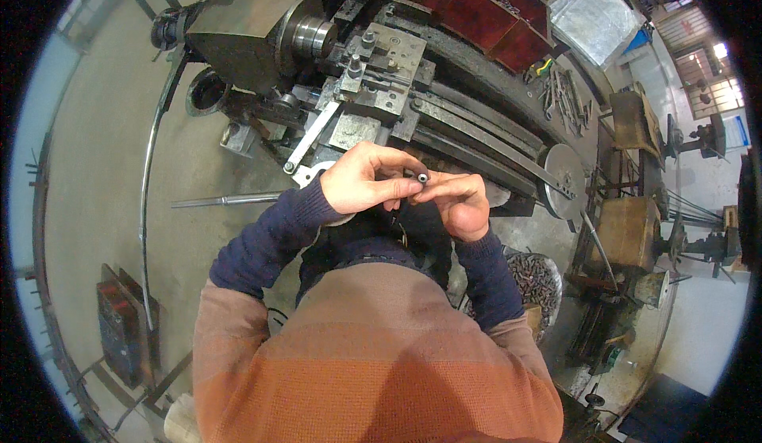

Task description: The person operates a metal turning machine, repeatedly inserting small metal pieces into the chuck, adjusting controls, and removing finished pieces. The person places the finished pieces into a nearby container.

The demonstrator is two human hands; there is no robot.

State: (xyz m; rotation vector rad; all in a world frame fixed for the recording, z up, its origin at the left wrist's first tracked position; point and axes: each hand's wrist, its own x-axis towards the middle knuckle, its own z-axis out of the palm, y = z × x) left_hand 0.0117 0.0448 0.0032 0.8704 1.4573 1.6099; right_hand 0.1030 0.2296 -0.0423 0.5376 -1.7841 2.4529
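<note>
In front of my body, over the near side of a metal lathe, both hands meet at a small round metal part (pixel 423 179). Its end shows a bright ring around a dark hole; the rest lies hidden by my fingers. My left hand (pixel 361 179) pinches it between thumb and fingers. From the other side, the fingertips of my right hand (pixel 459 198) press together against it. Just beyond my left hand is the lathe's tool post (pixel 355 67), with a pale lever (pixel 312 136) slanting down from it.
The lathe's spindle (pixel 313 40) is at the far left, and a round disc (pixel 562 175) at the right. Behind the bed sit dark red bins (pixel 468 14) and several wrenches (pixel 562 103). A container of small metal pieces (pixel 536 283) stands near my right elbow.
</note>
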